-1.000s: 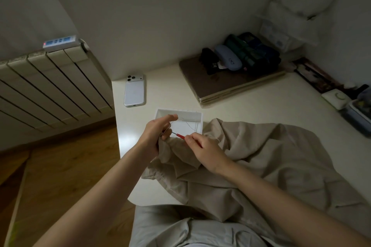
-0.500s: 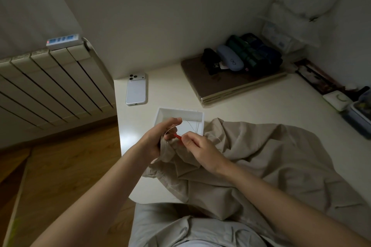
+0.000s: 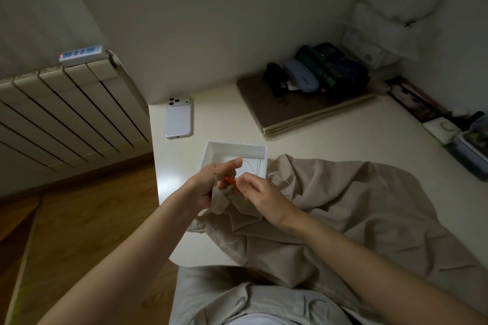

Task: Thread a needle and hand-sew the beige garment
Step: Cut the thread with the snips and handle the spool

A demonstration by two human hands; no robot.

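The beige garment [image 3: 343,208] lies crumpled over the white table [image 3: 330,142] and hangs toward my lap. My left hand [image 3: 208,187] grips a bunched edge of the garment, its index finger stretched out over the tray. My right hand [image 3: 260,198] pinches a small red-handled tool [image 3: 229,180], whose tip points left at the fabric held by my left hand. A thin thread [image 3: 250,166] curves up from between my hands over the tray. No needle shows clearly.
A shallow white tray [image 3: 211,152] sits just behind my hands. A white phone [image 3: 178,117] lies face down at the back left. A brown board [image 3: 266,105] carries dark cases at the back. Boxes line the right edge. A radiator [image 3: 66,111] stands left of the table.
My hands have drawn closer together. The red tool's tip has moved left into the fabric held by my left hand.
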